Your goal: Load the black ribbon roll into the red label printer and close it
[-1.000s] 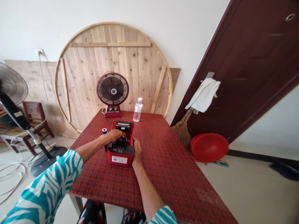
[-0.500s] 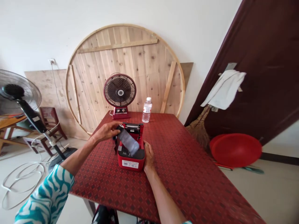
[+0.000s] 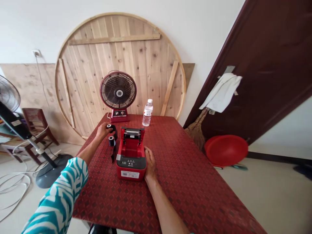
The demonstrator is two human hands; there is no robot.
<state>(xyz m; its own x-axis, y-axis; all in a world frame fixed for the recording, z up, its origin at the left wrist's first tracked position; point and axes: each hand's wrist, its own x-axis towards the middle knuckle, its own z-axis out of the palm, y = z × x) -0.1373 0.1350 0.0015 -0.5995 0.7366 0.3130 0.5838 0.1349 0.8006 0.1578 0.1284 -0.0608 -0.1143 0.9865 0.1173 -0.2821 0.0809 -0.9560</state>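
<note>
A red and black printer (image 3: 131, 167) sits on the red patterned table (image 3: 185, 182) with its lid up and its red inside showing. My right hand (image 3: 150, 164) rests against the printer's right side, fingers stretched along it. To the left of the printer, my left hand (image 3: 103, 130) grips a black roll (image 3: 110, 126) near the table's left edge. Dark ribbon hangs from this roll. A second black roll (image 3: 111, 140) stands on the table just below that hand.
A red desk fan (image 3: 119, 94) and a water bottle (image 3: 147, 113) stand at the table's back. A large round wooden board (image 3: 122, 55) leans on the wall. A standing fan (image 3: 14, 122) is at the left, a red basin (image 3: 226, 150) at the right.
My left hand has moved left, away from above the printer, taking the dark roll with it. The printer's inside is now uncovered. The view has shifted; my right hand stays at the printer's side.
</note>
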